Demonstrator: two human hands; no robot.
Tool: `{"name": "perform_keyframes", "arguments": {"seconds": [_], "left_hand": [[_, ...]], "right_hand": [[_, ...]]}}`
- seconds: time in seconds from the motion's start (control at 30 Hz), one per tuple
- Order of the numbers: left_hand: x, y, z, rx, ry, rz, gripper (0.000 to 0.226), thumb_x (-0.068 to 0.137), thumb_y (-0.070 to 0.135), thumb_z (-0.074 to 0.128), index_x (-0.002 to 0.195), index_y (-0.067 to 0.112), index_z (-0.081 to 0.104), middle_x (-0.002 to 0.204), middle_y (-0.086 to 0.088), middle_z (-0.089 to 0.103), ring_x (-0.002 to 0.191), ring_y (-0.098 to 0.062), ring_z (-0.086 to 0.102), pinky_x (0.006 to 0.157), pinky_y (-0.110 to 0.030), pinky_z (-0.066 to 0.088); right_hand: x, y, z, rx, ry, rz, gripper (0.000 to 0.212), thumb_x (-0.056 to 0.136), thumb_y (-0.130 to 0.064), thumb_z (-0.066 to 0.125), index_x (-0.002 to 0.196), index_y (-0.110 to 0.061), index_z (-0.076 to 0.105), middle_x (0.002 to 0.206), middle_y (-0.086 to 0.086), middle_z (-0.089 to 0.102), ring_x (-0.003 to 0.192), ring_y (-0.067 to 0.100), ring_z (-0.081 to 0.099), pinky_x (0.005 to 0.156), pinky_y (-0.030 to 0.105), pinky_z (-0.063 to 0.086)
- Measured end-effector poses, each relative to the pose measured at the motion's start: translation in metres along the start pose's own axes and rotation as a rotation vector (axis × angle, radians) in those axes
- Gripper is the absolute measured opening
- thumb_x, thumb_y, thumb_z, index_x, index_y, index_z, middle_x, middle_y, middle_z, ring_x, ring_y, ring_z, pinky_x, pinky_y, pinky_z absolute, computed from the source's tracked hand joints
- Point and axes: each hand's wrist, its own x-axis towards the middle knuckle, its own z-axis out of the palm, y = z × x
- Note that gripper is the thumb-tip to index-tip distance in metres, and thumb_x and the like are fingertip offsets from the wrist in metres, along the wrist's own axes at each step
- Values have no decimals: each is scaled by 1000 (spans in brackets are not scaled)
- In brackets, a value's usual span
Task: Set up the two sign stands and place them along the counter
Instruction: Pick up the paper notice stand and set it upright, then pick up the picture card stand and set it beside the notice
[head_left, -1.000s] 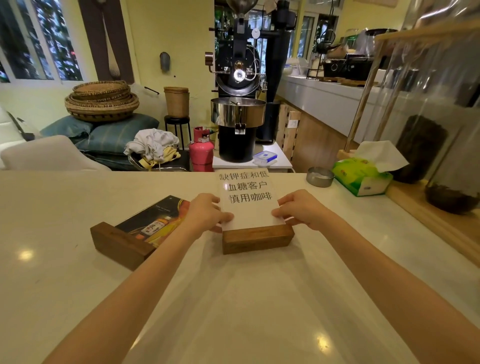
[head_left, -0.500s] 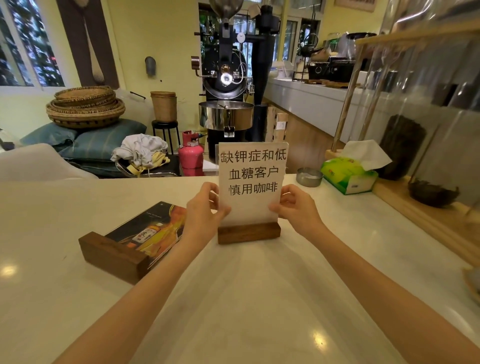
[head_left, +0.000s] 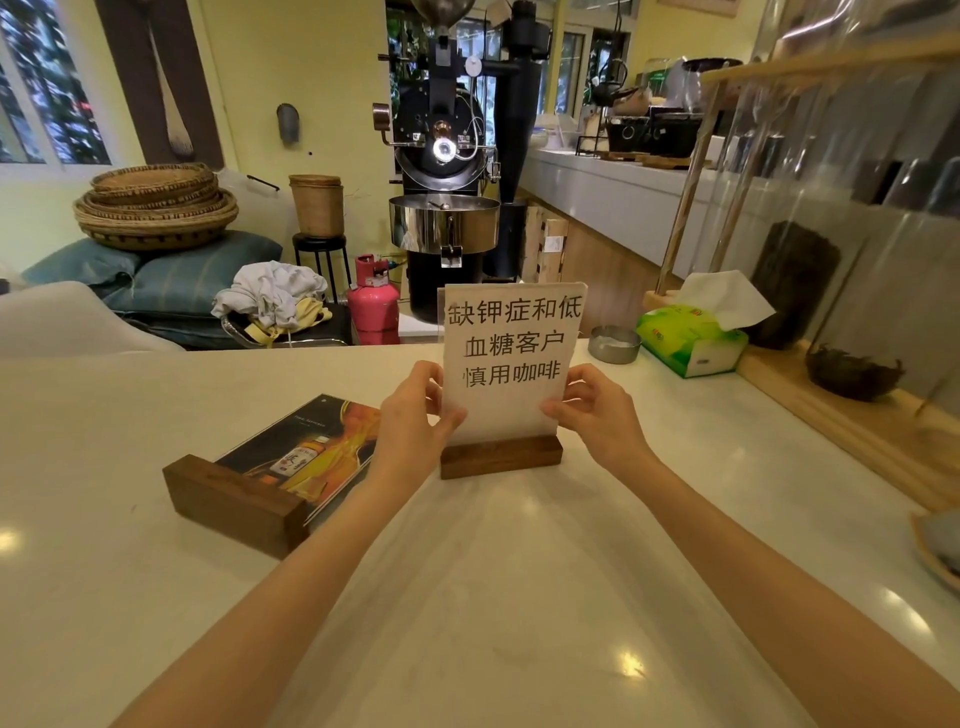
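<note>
A: Why am I gripping the text sign stand (head_left: 511, 364) by its edges?

B: So the printed panel stays legible and upright on its wooden base (head_left: 501, 457), which rests on the surface (head_left: 519, 597) in front of you.

A: Left hand (head_left: 415, 415) pinches the panel's left edge, right hand (head_left: 597, 410) the right edge, both closed on it.

B: Two-sided hold keeps it square, I'd judge. The poster sign stand (head_left: 270, 467) lies flat just to the left, not yet raised.

A: The tissue box (head_left: 691, 338) and metal ashtray (head_left: 613, 343) sit beyond, right.
</note>
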Motion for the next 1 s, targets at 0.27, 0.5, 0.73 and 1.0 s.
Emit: {"name": "perform_keyframes", "arguments": {"seconds": [0.27, 0.5, 0.73, 1.0], "left_hand": [[0, 3, -4, 56, -77, -4, 29, 82, 13, 63, 106, 10, 46, 96, -2, 57, 85, -13, 55, 60, -8, 38], [20, -1, -47, 108, -443, -221, 29, 82, 25, 63, 108, 15, 56, 104, -5, 64, 91, -20, 62, 80, -31, 51], [28, -31, -101, 495, -511, -219, 34, 82, 35, 61, 109, 13, 63, 113, -10, 64, 91, -19, 54, 77, -29, 40], [31, -78, -148, 512, -441, -460, 51, 80, 34, 64, 122, 8, 53, 129, -16, 55, 114, -30, 52, 96, -40, 45]], "right_hand": [[-12, -6, 4, -90, 203, -33, 39, 77, -20, 69, 108, -9, 48, 99, 5, 61, 84, 16, 57, 69, 17, 47], [-41, -38, 30, 66, 288, -156, 7, 85, -13, 58, 90, -10, 55, 86, 1, 61, 73, 8, 57, 61, 8, 48], [-55, -69, 84, 506, -237, 455, 20, 87, -13, 55, 102, 0, 58, 81, 11, 66, 68, 19, 66, 55, 27, 58], [-47, -76, 141, 562, -484, 743, 38, 88, -15, 55, 116, 8, 47, 109, 28, 63, 94, 34, 65, 65, 38, 56]]}}
